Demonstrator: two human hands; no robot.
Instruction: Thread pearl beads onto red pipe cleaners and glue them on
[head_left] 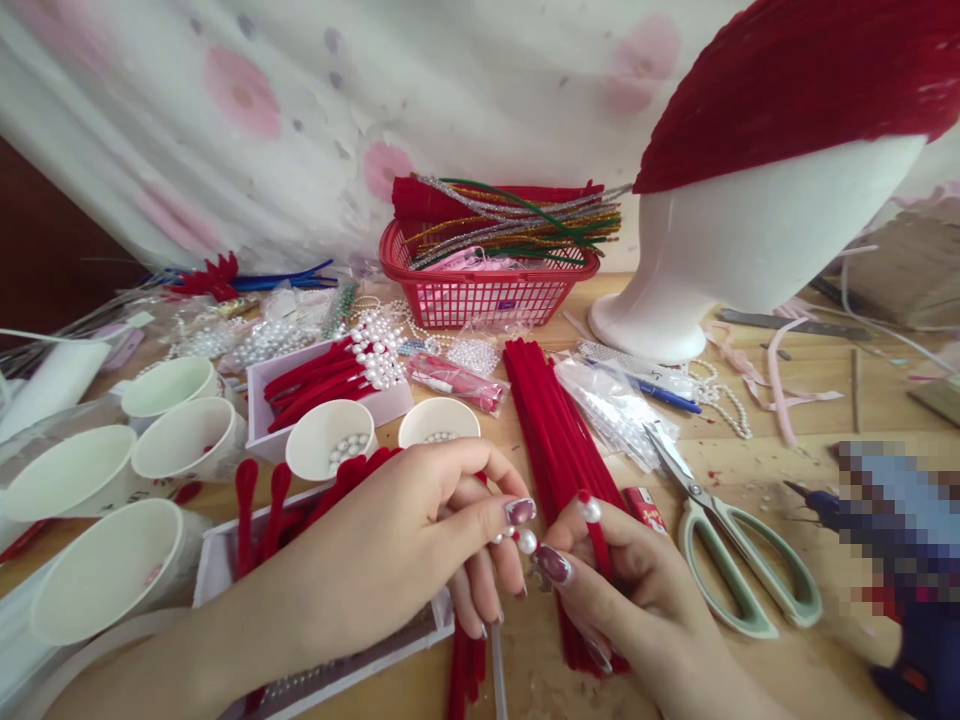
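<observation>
My left hand (pixel 457 520) is closed, with thumb and fingers around a short run of white pearl beads (pixel 527 541). Bits of red show between those beads. Facing it, my right hand (pixel 630 580) pinches with thumb and forefinger just beside the beads. A red pipe cleaner (pixel 599 548) with a pearl near its tip sticks up between my right fingers. Whether both beaded parts belong to one piece is hidden by the fingers. Beneath my right hand lies a bundle of red pipe cleaners (pixel 536 420).
Paper cups (pixel 112 570) stand at left, beside boxes of red stems (pixel 255 420). Behind are a red basket (pixel 487 295) of pipe cleaners and a white foam head (pixel 660 260) with a red covering. Scissors (pixel 742 560) and a glue gun (pixel 885 560) lie at right.
</observation>
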